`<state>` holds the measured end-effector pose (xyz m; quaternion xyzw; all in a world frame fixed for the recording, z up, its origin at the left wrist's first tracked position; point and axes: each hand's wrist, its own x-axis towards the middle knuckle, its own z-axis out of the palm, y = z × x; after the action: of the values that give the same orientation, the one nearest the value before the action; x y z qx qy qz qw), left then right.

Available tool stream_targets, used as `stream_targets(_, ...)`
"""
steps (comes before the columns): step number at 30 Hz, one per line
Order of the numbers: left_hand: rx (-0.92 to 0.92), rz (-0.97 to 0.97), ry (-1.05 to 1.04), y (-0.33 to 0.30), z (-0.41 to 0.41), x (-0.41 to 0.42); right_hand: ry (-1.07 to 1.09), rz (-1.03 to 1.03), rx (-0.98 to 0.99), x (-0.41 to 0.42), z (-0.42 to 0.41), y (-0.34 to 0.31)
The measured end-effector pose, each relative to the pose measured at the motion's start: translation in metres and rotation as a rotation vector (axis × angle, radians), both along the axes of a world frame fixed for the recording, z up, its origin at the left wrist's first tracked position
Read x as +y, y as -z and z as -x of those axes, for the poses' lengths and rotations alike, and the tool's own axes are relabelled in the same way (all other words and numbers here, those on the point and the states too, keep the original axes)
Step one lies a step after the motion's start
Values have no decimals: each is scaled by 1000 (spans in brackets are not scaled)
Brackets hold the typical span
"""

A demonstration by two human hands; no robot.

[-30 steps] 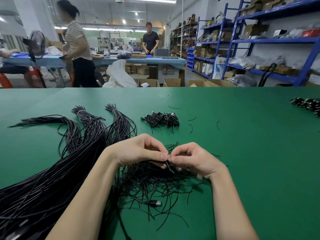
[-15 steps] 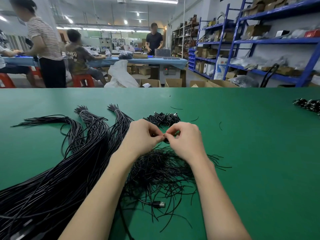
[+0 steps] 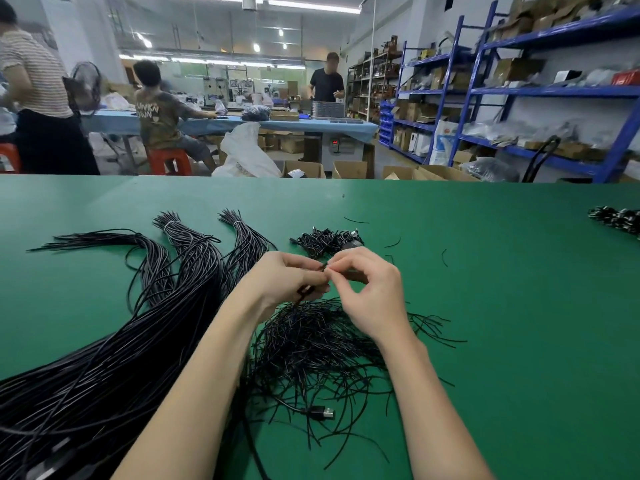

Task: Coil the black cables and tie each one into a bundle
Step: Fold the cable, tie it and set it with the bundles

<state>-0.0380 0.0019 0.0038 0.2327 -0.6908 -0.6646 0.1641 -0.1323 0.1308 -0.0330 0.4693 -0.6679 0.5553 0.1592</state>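
Plug (image 3: 322,413): lying on the worktop (image 3: 519,306) nearest the body, below both wrists, its lead running off to the left.
Loose ties (image 3: 322,344): a tangled heap directly under the hands, touching the worktop, strands fanning out to the right.
Left hand (image 3: 287,280): fingers (image 3: 313,277) curled, a small coiled cable (image 3: 306,291) held in them; a loop is seen poking out beneath the palm.
Right hand (image 3: 367,289): thumb and forefinger pinched together on a thin tie end just beside the left fingertips; whether it is wrapped fully round cannot be told.
Key relation: the coil lies left of the right fingertips, touching distance; its long axis appears to run roughly down-left.
Uncoiled cables (image 3: 104,358): a long sheaf left of the left forearm.
Finished bundles (image 3: 325,240): just beyond the fingertips.
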Motion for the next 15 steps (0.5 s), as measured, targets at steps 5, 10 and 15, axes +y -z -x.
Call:
stream_targets(5, 94, 8, -12, 9, 1, -2, -53, 24, -16, 0, 2, 1)
stream_targets(10, 137, 14, 32, 8, 7, 3, -24, 69, -31, 5, 7, 3)
stream_targets(15, 139, -200, 133, 4, 6, 7, -1, 100, 10, 6, 8, 4)
